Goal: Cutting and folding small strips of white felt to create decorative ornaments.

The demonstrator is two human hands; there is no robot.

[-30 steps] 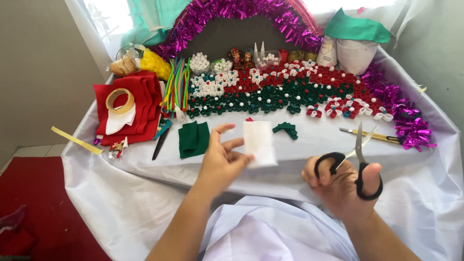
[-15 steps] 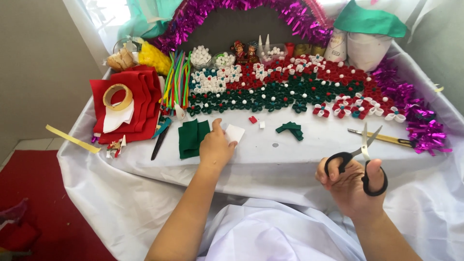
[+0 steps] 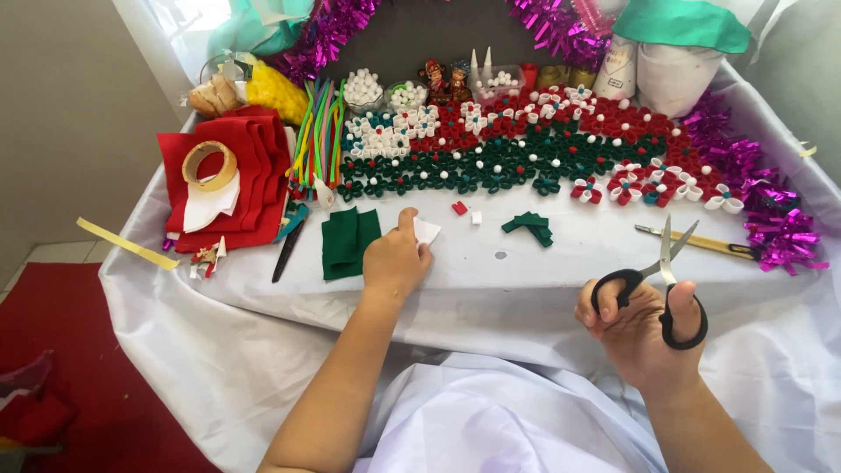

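My left hand (image 3: 396, 260) rests on the white-covered table (image 3: 543, 263), fingers curled over a small white felt piece (image 3: 427, 230) beside a folded green felt stack (image 3: 348, 241). My right hand (image 3: 639, 328) is raised near the table's front edge and holds black-handled scissors (image 3: 659, 280) with the blades slightly apart, pointing up. A small folded green felt shape (image 3: 531, 226) and tiny red and white scraps (image 3: 464, 210) lie on the cloth between the hands.
Rows of red, white and green felt flowers (image 3: 526, 149) fill the back. Red felt sheets with a tape roll (image 3: 208, 166) lie left, coloured pipe cleaners (image 3: 317, 131) beside them. A craft knife (image 3: 701, 243) and purple tinsel (image 3: 762, 201) sit right.
My left hand has lowered the white felt piece from the air down onto the table beside the green felt. The right hand has stayed raised with the scissors.
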